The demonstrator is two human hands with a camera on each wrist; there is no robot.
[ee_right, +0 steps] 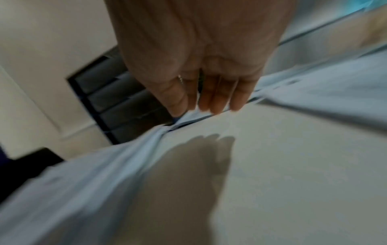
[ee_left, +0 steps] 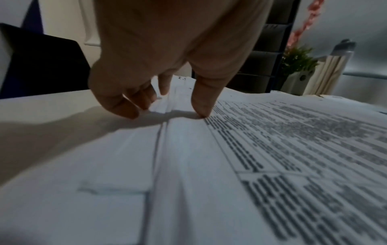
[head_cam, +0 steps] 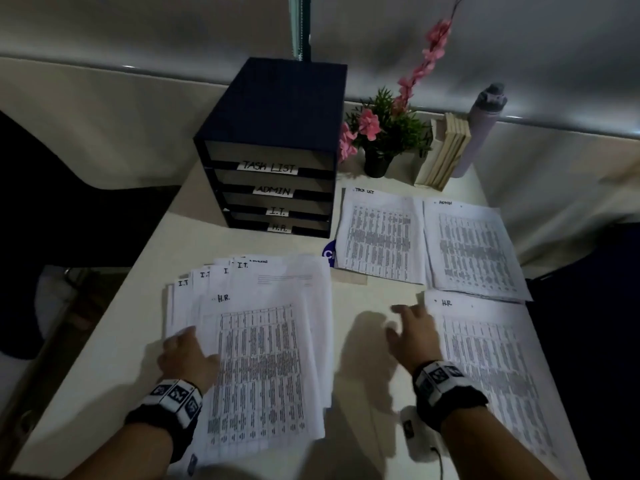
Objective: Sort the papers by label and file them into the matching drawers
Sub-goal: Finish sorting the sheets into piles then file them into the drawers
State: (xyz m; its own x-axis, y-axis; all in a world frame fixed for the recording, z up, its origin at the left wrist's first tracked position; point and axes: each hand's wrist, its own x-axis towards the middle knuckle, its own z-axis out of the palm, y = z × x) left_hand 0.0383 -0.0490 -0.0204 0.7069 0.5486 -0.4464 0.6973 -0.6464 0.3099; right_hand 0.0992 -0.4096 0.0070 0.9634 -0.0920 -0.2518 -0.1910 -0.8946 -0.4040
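Observation:
A dark blue drawer unit (head_cam: 273,147) stands at the back of the table, with drawers labelled TASK LIST, ADMIN, I.T. and H.R. In front of it lies a fanned paper stack (head_cam: 263,358) with an H.R. sheet on top and I.T. sheets showing beneath. My left hand (head_cam: 192,348) (ee_left: 167,114) rests on the stack's left edge. Its thumb (ee_left: 202,109) presses the top sheet, and its other fingers are bent down beside the edge. My right hand (head_cam: 410,323) (ee_right: 209,99) hovers with straight fingers over bare table, holding nothing, just left of the H.R. pile (head_cam: 491,368). The task list pile (head_cam: 379,233) and admin pile (head_cam: 474,247) lie behind.
A potted plant with pink flowers (head_cam: 381,140), a row of books (head_cam: 446,150) and a grey bottle (head_cam: 481,126) stand at the back right. A dark chair (head_cam: 69,202) is left of the table. A small white device with a cable (head_cam: 415,434) lies near my right wrist.

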